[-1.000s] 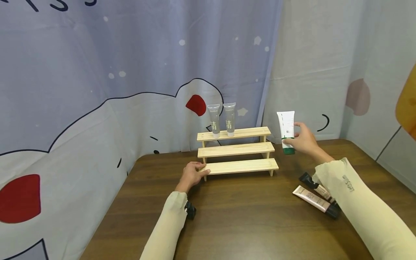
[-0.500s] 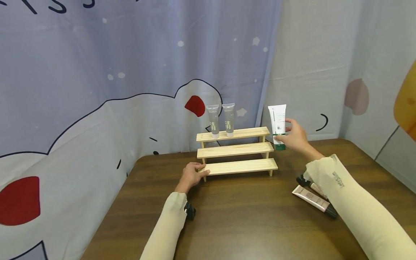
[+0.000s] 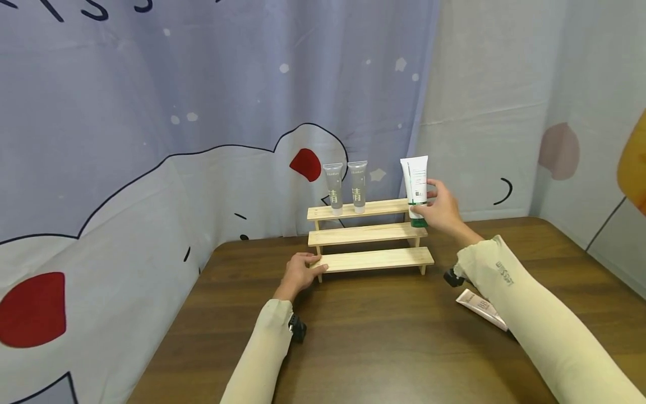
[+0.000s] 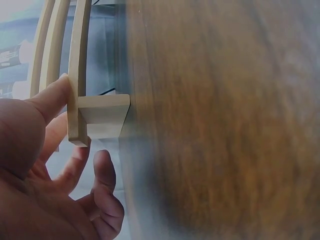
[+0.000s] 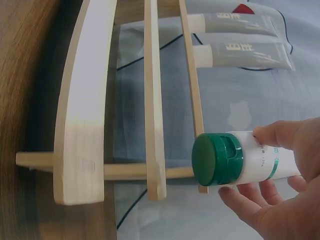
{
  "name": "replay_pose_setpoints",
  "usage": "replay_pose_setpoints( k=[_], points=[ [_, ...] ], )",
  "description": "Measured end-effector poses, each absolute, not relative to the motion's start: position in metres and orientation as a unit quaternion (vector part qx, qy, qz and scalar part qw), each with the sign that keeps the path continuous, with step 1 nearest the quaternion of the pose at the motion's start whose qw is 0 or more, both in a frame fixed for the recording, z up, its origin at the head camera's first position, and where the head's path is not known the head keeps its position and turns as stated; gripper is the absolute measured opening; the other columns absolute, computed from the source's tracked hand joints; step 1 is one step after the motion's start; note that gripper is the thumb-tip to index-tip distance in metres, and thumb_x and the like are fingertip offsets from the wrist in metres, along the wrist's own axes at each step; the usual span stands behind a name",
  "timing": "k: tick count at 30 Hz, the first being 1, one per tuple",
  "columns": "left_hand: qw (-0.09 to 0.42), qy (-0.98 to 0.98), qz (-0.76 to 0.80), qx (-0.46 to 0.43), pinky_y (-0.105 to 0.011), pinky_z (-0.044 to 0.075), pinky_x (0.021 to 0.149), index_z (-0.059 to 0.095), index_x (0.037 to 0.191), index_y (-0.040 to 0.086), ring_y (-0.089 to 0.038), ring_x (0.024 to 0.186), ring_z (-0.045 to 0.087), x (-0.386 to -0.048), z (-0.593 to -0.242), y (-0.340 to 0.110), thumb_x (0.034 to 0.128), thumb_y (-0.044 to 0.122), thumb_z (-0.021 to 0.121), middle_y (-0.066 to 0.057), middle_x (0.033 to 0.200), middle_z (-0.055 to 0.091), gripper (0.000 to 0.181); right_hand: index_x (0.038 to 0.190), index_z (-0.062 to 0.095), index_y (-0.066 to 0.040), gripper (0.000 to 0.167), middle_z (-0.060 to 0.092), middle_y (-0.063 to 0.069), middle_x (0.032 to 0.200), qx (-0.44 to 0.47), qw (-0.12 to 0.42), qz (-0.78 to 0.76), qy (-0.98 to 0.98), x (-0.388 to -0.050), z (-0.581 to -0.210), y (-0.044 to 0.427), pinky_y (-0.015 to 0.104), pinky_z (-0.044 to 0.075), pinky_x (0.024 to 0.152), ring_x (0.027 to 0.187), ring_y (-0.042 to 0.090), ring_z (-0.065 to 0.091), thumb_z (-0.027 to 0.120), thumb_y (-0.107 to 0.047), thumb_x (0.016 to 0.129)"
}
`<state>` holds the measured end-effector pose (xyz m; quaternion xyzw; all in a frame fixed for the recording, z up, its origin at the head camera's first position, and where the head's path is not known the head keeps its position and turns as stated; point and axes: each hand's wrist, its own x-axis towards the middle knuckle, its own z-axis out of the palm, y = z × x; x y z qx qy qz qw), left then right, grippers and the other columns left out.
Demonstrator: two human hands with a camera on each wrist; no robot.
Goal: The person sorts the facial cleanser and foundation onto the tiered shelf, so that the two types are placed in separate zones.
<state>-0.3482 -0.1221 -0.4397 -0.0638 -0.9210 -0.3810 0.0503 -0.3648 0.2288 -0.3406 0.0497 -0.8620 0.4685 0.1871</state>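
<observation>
Right hand [image 3: 443, 211]: your thumb and fingers pinch the white tube [image 3: 416, 178] low on its body, just above the green cap [image 5: 212, 159]. Tube nearly upright, cap down, at the right end of the top shelf [image 3: 378, 208] of the wooden rack [image 3: 368, 234]; whether cap and shelf touch, you cannot tell. Left hand [image 3: 298, 274]: thumb and fingers pinch the left end of the lowest shelf [image 3: 375, 259].

Handling, judged: tube probably light, its body soft and smooth; squeeze hard and it may dent or slip. Cap looks stiff. Best hold is where you have it, near the cap. Rack seems light; your left hand should steady it.
</observation>
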Motion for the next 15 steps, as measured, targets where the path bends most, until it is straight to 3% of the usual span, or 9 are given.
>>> replay_pose_setpoints(
  k=[9,15],
  points=[
    [0.05,-0.919,-0.386,-0.063,-0.047,0.043,0.104,0.071,0.123,0.009,-0.037,0.126,0.052,-0.347,-0.438,-0.122,0.088,0.027,0.078,-0.014,0.132,0.06,0.04,0.151,0.034,-0.003,0.076,0.053,0.027,0.125,0.058,0.216,0.496,-0.839,-0.377,-0.345,0.212,0.039,0.053,0.075,0.102,0.04,0.062,0.073,0.0,0.085],
    [0.046,-0.918,-0.39,-0.06,-0.048,0.043,0.104,0.071,0.123,0.01,-0.037,0.127,0.051,-0.347,-0.439,-0.123,0.0883,0.027,0.077,-0.013,0.133,0.059,0.04,0.151,0.033,-0.005,0.078,0.052,0.025,0.127,0.046,0.224,0.521,-0.822,-0.383,-0.343,0.202,0.041,0.054,0.081,0.107,0.038,0.061,0.074,-0.001,0.085]
  ],
)
